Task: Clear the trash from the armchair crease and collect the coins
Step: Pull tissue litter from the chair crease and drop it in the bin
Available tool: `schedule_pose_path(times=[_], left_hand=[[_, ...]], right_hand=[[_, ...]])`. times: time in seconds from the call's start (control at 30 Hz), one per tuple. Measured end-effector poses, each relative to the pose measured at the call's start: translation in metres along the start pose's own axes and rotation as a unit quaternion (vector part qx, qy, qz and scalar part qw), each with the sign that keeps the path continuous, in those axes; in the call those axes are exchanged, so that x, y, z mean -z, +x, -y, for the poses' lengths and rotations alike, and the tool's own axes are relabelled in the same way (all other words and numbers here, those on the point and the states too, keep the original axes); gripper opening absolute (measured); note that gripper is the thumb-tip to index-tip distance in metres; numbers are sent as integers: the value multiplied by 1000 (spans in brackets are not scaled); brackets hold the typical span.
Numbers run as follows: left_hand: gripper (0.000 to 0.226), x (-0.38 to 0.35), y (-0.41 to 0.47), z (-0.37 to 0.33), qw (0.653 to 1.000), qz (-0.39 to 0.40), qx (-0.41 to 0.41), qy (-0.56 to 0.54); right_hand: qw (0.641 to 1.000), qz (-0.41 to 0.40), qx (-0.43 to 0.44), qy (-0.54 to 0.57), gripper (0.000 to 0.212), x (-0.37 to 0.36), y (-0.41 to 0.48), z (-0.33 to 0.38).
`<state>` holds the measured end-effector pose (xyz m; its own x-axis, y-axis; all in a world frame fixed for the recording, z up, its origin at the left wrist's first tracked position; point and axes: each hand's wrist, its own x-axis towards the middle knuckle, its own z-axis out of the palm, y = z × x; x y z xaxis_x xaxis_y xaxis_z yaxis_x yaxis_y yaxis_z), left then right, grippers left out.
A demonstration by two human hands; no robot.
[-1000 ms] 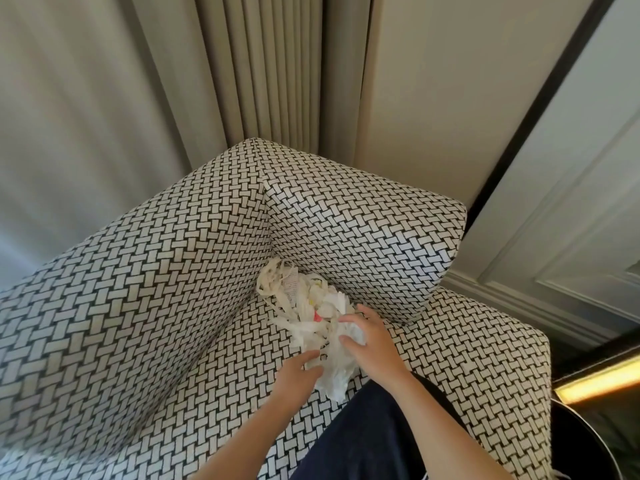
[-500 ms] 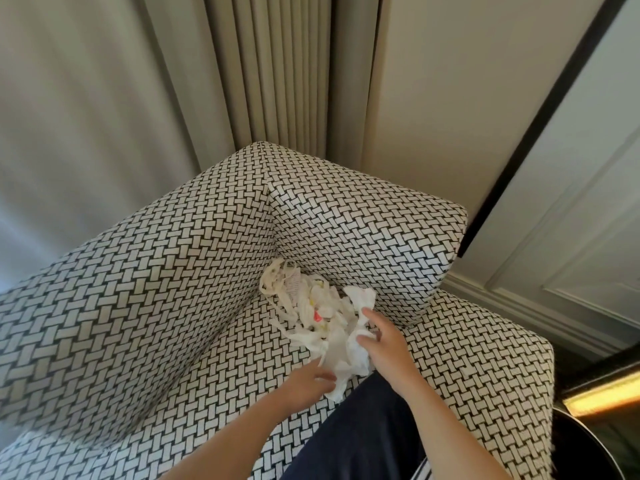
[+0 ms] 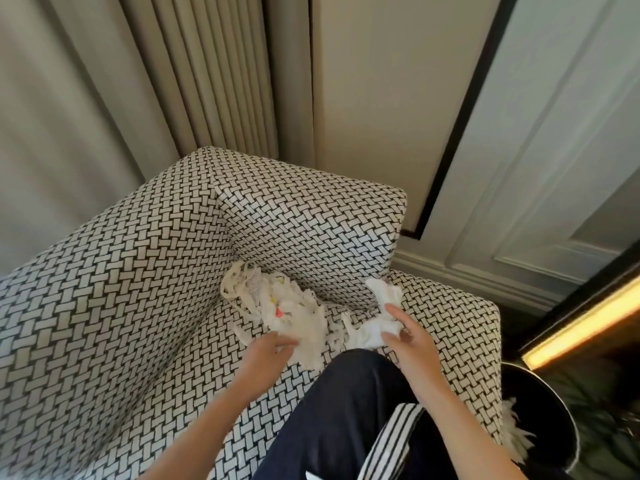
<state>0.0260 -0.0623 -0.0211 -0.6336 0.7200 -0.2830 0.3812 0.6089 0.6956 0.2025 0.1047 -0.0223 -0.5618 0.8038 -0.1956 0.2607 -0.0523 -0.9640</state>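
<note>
Early days yet, I'd say. Most of the trash, a heap of shredded white paper (image 3: 294, 317) w/ a few red & yellow bits in it, sits in the back corner of the black-and-white basket-weave armchair (image 3: 121, 306), where seat meets backrest & arm. The round black bin (image 3: 547, 403) on the floor at the chair's right has some white shreds (image 3: 516, 438) hanging over its rim, so a bit is prob. cleared already. No coins in sight. If there are any, they're under the paper or down the crease, so that part looks not begun.

The right hand (image 3: 412, 344) pinches a crumpled wad of white tissue (image 3: 381, 303) betw. thumb & fingers, just right of the heap. The left hand (image 3: 266, 351) reaches the heap's near edge, fingers close together, tips at the paper. It's too blurred to say whether they grip any. A knee in dark trousers (image 3: 346, 410) is planted on the seat.

Vs. half a sec ago: the wad was up against the heap then. Now it's drawn off to the right, mostly clear of it, on the bin's side. The left hand, then curled lower down at the paper's tail, has come up to the heap. The heap itself looks much the same.
</note>
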Motion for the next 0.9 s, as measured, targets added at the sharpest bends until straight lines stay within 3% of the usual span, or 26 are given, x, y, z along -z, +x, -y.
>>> schedule_pose_path(times=[0.2, 0.3, 0.47, 0.7, 0.9], left_hand=[[19, 3, 14, -59, 994, -35, -90, -57], [20, -13, 26, -94, 989, -13, -117, -87], [22, -64, 38, -148, 978, 87, -156, -113], [25, -166, 53, -216, 939, 246, -239, 22], [29, -238, 56, -250, 906, 344, -241, 47]], right_hand=[[998, -58, -6, 19, 47, 59, -11, -12], [995, -98, -23, 28, 48, 94, -19, -21], [977, -185, -80, 75, 42, 152, -38, -49], [941, -293, -114, 121, 40, 212, -63, -86], [937, -307, -137, 98, 45, 232, -67, -109]])
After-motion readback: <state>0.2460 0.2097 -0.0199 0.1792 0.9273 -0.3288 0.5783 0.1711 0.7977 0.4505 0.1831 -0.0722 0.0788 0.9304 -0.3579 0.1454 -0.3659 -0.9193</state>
